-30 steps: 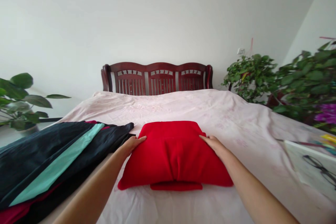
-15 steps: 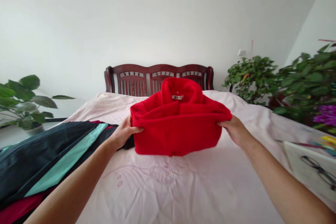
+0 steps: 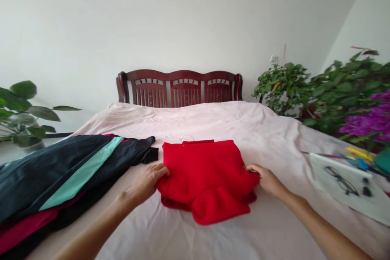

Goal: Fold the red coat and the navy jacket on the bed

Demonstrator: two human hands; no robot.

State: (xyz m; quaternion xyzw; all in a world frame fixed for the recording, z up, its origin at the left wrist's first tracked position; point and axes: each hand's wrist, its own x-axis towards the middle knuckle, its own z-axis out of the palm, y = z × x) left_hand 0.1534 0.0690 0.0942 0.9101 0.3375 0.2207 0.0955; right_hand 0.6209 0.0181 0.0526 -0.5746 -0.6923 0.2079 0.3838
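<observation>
White walls and a dark red wooden headboard [image 3: 179, 88] stand behind a pale pink bedspread [image 3: 274, 138], where a red fleece top [image 3: 207, 174], held up off the bed a moment ago, now lies back down as a folded bundle, just beside a pile of dark clothing [image 3: 70, 170] with a teal stripe. The left hand [image 3: 146, 185] sits curved against the bundle's left edge, though I cannot tell whether it grips, while the right hand [image 3: 264, 178] pinches the right edge with its fingertips.
</observation>
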